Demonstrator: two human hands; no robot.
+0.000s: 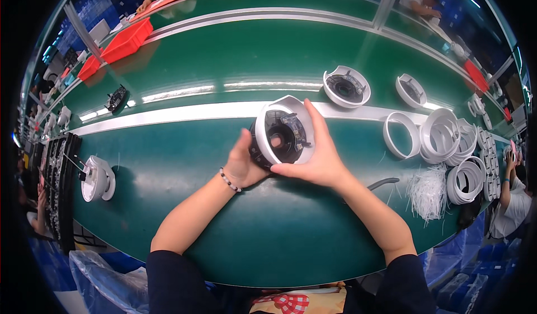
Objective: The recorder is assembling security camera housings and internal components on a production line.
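Observation:
Above the middle of the green table I hold a round white housing [305, 155] up between both hands. Inside it sits a black part with a round opening and a circuit board [290, 128] along one side. My right hand [324, 160] wraps the housing's right side, thumb along the bottom edge and fingers up the outer wall. At the lower left, my left hand [244, 160] is closed against the black part, its thumb pointing up; some of its fingers are hidden behind. Two similar white housings, one with a circuit board inside [347, 88] and another [412, 90], lie farther back.
White rings [401, 136] are stacked at the right, beside a heap of thin clear strips [427, 191]. A white device on a base [98, 178] stands at the left, near a black rack [57, 185]. Red bins [127, 41] sit far left. Other people work around the table.

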